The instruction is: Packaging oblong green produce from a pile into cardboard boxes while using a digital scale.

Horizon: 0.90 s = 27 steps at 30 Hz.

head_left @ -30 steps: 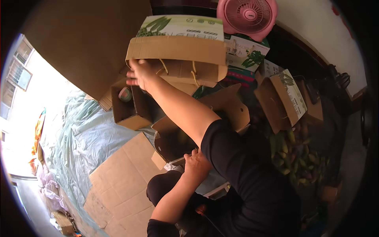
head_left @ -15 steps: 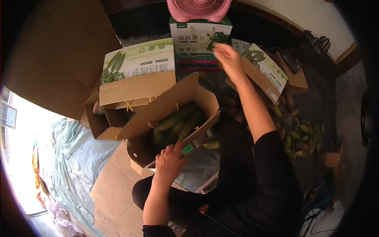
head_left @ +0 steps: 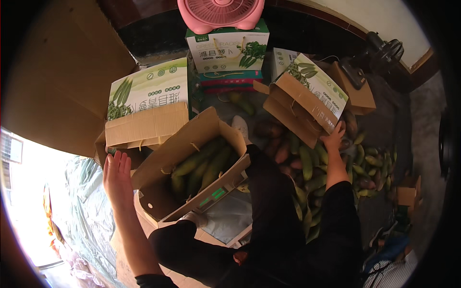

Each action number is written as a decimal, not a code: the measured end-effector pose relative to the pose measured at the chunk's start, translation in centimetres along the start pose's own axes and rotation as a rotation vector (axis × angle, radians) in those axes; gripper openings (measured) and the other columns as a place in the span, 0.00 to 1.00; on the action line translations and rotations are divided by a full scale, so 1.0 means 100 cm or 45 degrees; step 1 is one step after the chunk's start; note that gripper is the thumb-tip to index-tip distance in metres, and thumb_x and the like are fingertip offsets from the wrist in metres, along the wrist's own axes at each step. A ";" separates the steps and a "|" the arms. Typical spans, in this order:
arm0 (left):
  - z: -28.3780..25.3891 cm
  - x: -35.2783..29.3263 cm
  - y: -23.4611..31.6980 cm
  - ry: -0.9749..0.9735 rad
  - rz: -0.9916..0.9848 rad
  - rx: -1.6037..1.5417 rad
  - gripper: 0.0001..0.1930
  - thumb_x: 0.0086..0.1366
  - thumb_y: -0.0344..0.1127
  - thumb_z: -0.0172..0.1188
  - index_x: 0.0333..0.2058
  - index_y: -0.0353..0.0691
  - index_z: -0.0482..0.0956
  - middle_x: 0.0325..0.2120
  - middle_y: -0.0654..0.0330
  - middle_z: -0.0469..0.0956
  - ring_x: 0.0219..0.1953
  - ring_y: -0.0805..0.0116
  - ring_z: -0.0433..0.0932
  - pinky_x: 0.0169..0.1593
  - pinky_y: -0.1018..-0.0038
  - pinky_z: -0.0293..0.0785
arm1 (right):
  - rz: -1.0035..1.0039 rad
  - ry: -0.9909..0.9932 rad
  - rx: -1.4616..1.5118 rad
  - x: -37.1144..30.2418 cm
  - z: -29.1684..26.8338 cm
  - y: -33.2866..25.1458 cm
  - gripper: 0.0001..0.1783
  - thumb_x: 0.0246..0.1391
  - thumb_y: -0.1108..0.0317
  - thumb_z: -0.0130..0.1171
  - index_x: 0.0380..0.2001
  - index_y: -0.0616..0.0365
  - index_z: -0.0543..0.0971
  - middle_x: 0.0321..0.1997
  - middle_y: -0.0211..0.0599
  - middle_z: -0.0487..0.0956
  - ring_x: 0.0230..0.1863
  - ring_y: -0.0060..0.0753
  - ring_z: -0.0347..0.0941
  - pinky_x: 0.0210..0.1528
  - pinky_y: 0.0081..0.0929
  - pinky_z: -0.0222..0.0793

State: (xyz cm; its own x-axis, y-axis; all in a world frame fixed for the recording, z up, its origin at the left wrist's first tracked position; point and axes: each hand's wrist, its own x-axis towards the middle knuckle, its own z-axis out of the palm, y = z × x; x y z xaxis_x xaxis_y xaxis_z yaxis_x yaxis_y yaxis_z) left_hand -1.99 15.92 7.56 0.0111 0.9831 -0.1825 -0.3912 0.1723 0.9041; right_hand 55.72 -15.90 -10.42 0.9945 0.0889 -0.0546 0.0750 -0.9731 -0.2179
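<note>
An open cardboard carton stands in front of me with several long green radishes inside. A green-lit display shows along its near side. My left hand is raised off the carton's left end, flat and empty, fingers stretched out. On the right, a printed white-and-green carton lies tilted with its brown flaps spread. My right hand is at the near corner of its flap, thumb and fingers parted; whether they press on the cardboard I cannot make out.
Loose green radishes and reddish ones cover the floor on the right. Another printed carton stands at the left. A pink fan sits on a carton at the back. Plastic sheeting lies left.
My left hand has let go of the open carton's near edge and moved left. My right hand has come down from the back to the right carton's flap corner. The view has shifted.
</note>
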 end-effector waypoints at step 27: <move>-0.025 0.135 -0.044 0.220 -0.382 0.110 0.06 0.66 0.28 0.50 0.39 0.36 0.72 0.33 0.59 0.76 0.35 0.67 0.76 0.32 0.74 0.74 | 0.164 0.125 0.583 0.112 0.074 -0.042 0.26 0.52 0.73 0.49 0.56 0.56 0.64 0.31 0.55 0.78 0.23 0.42 0.78 0.19 0.34 0.74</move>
State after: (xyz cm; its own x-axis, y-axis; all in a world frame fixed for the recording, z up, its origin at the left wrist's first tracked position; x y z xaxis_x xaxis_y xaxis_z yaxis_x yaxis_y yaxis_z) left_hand -2.37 28.25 0.17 -0.0451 0.8643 -0.5010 -0.3149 0.4637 0.8282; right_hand 66.04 -9.22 -17.32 0.9974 -0.0681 -0.0223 -0.0671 -0.7792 -0.6232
